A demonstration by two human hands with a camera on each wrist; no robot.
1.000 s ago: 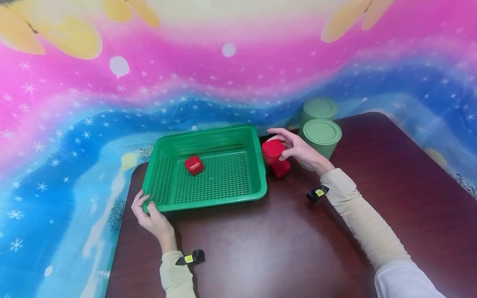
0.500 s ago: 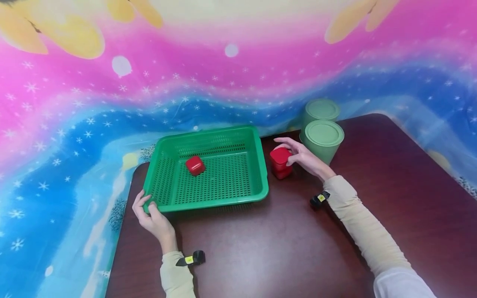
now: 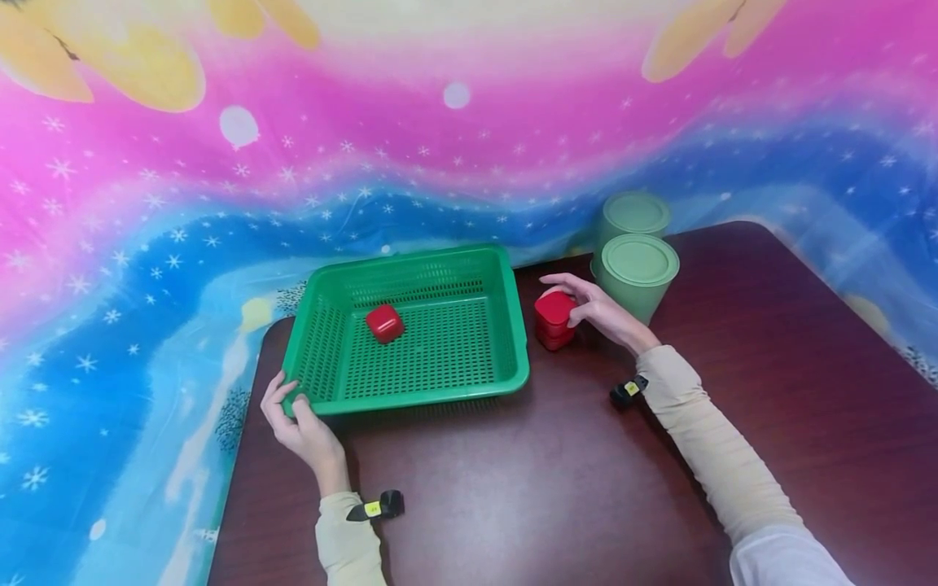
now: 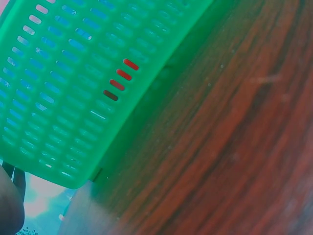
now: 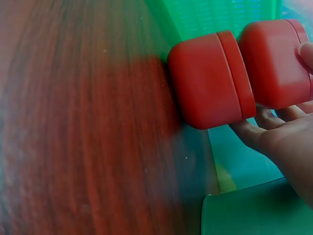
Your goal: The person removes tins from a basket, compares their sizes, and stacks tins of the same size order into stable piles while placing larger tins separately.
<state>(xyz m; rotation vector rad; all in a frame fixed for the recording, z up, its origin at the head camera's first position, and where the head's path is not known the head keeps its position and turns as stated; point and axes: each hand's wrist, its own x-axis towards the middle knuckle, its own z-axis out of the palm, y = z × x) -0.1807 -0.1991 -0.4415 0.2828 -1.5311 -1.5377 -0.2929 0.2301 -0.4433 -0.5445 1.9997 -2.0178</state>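
Note:
My left hand (image 3: 309, 439) grips the near left corner of a green plastic basket (image 3: 410, 403), thumb at the rim and fingers outside it. Inside the basket lies a small red container (image 3: 384, 324); in the left wrist view some red shows through the slotted wall (image 4: 63, 98). Right of the basket, my right hand (image 3: 601, 309) holds a red lidded container (image 5: 276, 63) by its upper part, thumb on one side. That container sits on top of a second red lidded container (image 5: 208, 81), which stands on the table. Part of the upper lid is cut off in the right wrist view.
Two pale green lidded canisters stand behind my right hand, the nearer canister (image 3: 639, 277) close to my wrist. The dark wooden table (image 3: 484, 488) reaches back to a colourful patterned cloth (image 3: 454, 146).
My right hand has lowered the red container slightly right and towards me, bringing it square onto the lower one. The left hand and basket stay nearly in place.

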